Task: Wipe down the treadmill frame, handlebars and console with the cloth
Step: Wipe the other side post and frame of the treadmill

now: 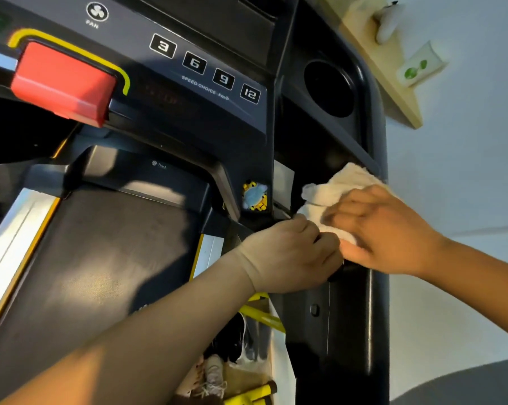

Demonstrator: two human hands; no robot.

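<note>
- Your right hand [384, 232]: right of centre in the frame, palm down, fingers spread flat and pressed on the cloth [331, 194]; the hand is blurred, so the exact finger spacing is unclear.
- Cloth: off-white, bunched, pinned under your right fingers against the dark handlebar [349, 311] on the treadmill's right side, just below the console's edge; its upper corner sticks out above the hand.
- Your left hand [290, 255]: centre of the frame, fingers curled in a loose fist, knuckles touching the lower edge of the cloth and the right hand; whether the fingertips pinch the cloth or grip the frame behind it, you cannot tell.
- Console [188, 92]: upper half of the frame, dark panel with speed buttons [206, 68] marked 3, 6, 9, 12 and a fan icon [97, 11].
- Red safety key [62, 81]: upper left, seated in a yellow-edged recess.
- Cup holder [328, 87]: round well, upper right of the console.
- Running belt [100, 252]: lower left, dark, with yellow and silver side rails.
- Small toy [255, 195]: blue and yellow, just left of the cloth, tucked under the console.
- Shoes [217, 375]: bottom centre, on the floor beside the treadmill.
</note>
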